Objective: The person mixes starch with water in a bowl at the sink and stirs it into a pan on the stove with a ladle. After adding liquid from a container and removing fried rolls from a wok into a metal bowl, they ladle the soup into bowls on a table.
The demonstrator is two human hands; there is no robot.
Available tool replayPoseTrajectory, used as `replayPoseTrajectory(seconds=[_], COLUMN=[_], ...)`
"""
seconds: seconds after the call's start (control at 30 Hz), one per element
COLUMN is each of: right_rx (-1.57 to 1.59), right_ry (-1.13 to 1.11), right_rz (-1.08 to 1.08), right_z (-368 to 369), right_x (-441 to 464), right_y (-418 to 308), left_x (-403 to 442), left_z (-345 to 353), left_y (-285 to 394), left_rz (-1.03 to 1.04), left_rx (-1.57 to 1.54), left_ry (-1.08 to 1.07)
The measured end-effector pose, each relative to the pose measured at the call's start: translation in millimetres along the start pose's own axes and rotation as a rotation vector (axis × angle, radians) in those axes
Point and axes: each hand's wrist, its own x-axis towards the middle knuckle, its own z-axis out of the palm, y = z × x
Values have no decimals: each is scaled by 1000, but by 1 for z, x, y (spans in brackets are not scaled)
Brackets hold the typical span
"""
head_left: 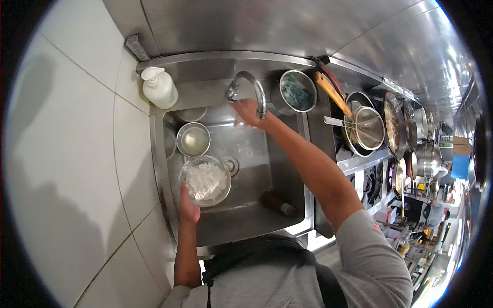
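Observation:
My left hand grips the near left side of a clear bowl, with the thumb along its rim. White, lumpy powder like flour fills much of it. The bowl is held over the left part of a steel sink. My right hand is beneath the spout of the curved chrome faucet, its fingers blurred and partly hidden by the spout. Just beyond the white powder, a round metal bowl in the sink has a little pale content at its bottom.
A white pump bottle stands at the back left corner. Right of the faucet sits a metal pot with dark greenish content. A wire strainer rests over a pan beside the stove. Something brown lies in the sink's near right corner.

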Motion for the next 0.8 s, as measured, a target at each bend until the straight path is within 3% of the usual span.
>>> replayPoseTrajectory(seconds=[0.03, 0.1, 0.2, 0.27, 0.33, 0.4, 0.5, 0.6, 0.67, 0.73, 0.8], right_rx=[0, -565, -15, 533, 651, 331, 53, 17, -74, -290, -634], right_ry=[23, 85, -12, -98, -178, -222, -112, -46, -37, 59, 252], right_rz=[10, -624, 21, -173, -192, -55, -20, -29, -152, -454, -927], right_z=[0, 6, 4, 13, 13, 0, -5, -14, -18, -14, -3], right_x=[4, 58, 7, 2, -15, -45, -55, -47, -58, -59, -49], right_y=[-13, 22, -26, 19, 36, 15, 15, 30, 21, 26, 47], left_x=[3, 7, 21, 38, 64, 88, 106, 112, 117, 129, 124], left_z=[-3, 14, 39, 54, 66, 83, 120, 145, 154, 162, 175], left_y=[-4, 0, 3, 1, -10, -22, -40, -49, -60, -70, -69], left_rz=[0, -3, -10, -2, -29, -64, -107, -132, -86, -51, -60], left_rx=[8, 19, 48, 75, 91, 69, 49, 157, 269, 296, 288], left_ry=[15, -42, -84, -118, -156, -209, -316, -358, -331, -378, -358])
